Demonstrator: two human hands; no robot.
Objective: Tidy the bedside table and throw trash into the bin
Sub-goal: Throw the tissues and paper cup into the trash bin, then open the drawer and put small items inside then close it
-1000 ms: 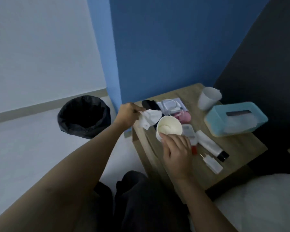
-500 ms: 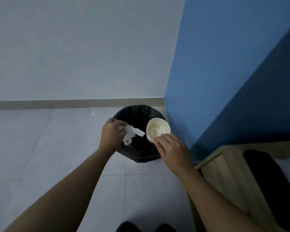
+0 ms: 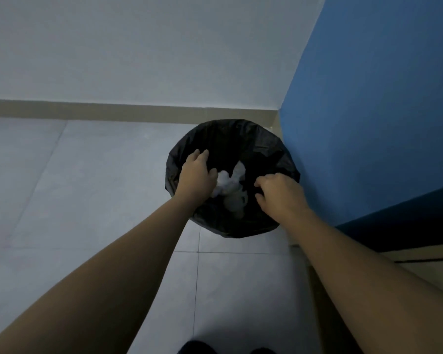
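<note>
Black plastic-lined round bin [image 3: 241, 229]: disposal step.
Left hand [image 3: 196, 175] and right hand [image 3: 279, 192] hover over its mouth, slack and empty; crumpled white paper trash [image 3: 230, 186] lies inside. Next, probably: reach for the wooden bedside table [image 3: 440, 272] beside it.

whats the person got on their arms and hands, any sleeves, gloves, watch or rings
The left forearm and right forearm are bare, with no sleeves in view. The left hand and right hand wear no gloves, and no watch, band or ring shows. The light is dim, so a thin ring could go unseen.
</note>
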